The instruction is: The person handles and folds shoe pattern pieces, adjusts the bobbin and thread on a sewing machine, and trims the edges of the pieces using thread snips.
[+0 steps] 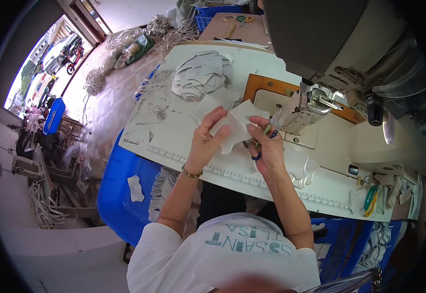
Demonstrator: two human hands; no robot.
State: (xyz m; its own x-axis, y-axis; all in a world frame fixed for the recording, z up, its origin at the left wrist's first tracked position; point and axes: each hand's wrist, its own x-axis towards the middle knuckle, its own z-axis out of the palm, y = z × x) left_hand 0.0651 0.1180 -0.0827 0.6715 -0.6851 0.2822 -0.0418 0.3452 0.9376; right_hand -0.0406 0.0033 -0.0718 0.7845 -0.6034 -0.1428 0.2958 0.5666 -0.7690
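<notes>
Above the table's front part, my left hand [209, 135] pinches the left side of a white cut piece [240, 119]. At the piece's right side, my right hand [267, 144] grips it between thumb and finger. The same hand also holds small scissors [269, 128] with blue and green on the handles, blades pointing up and away. Behind my left hand, another pale piece [210, 103] lies on the white table [140, 128]. A heap of white pieces [201, 73] sits further back.
A sewing machine [315, 100] stands right of my hands. A blue bin [120, 195] with stacked pieces is at the table's front left. Green and yellow-handled scissors [370, 201] lie at the right edge. Bundled cords [95, 81] lie on the floor.
</notes>
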